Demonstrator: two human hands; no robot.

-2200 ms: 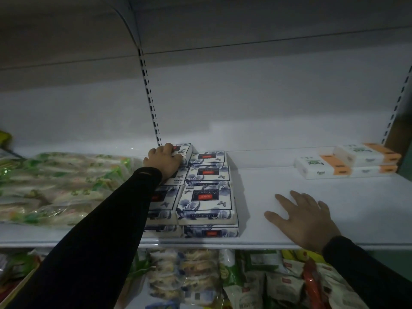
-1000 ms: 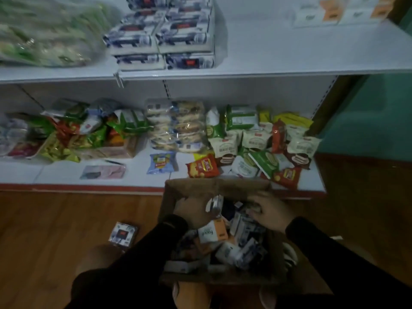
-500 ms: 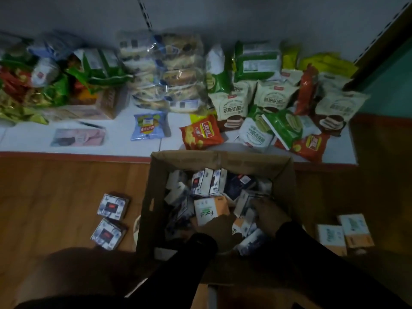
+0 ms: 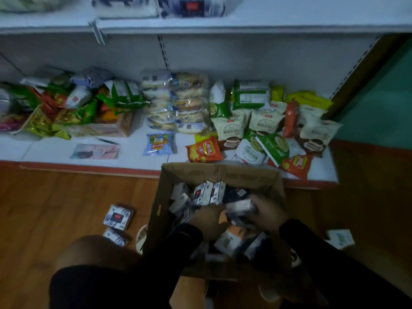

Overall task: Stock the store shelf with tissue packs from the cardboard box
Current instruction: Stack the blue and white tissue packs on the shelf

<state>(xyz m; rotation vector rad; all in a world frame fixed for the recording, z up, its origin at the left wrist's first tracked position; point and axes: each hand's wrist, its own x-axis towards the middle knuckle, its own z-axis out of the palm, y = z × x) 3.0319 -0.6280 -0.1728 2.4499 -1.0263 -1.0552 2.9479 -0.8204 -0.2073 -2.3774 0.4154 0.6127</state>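
Both hands are down inside the cardboard box [image 4: 219, 175], which stands open on the floor against the bottom shelf, within easy reach. The right hand [image 4: 268, 214] grips a blurred tissue pack [image 4: 239, 208]; the left hand [image 4: 208, 221] touches it, grip unclear, probably steadying the lift. More packs [image 4: 208, 192] fill the box. Beyond it, the upper shelf [image 4: 289, 23] carries stocked packs [image 4: 191, 6].
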